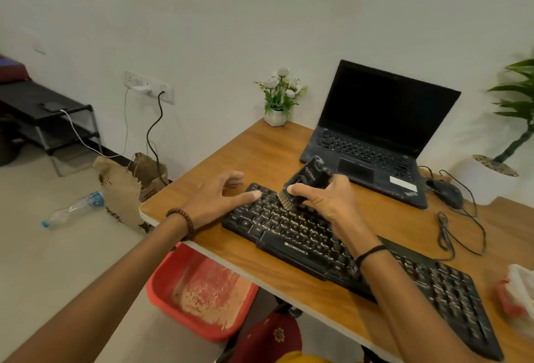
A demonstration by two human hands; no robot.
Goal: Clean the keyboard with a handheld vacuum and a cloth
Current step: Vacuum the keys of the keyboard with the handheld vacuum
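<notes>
Black ridged keyboard (361, 258), right hand (329, 200) gripping bristled vacuum (306, 182), woodgrain desk (260, 157)

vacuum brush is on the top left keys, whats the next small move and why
Probably drag the handheld vacuum in the right hand rightward along that key row: its brush touches only the keyboard far-left corner, the rest lies unswept, and the left hand is open at that end.

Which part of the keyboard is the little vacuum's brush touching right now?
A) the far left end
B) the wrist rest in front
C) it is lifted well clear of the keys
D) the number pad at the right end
A: the right hand holds the handheld vacuum with its brush down on the keys at the far left end of the keyboard.
</notes>
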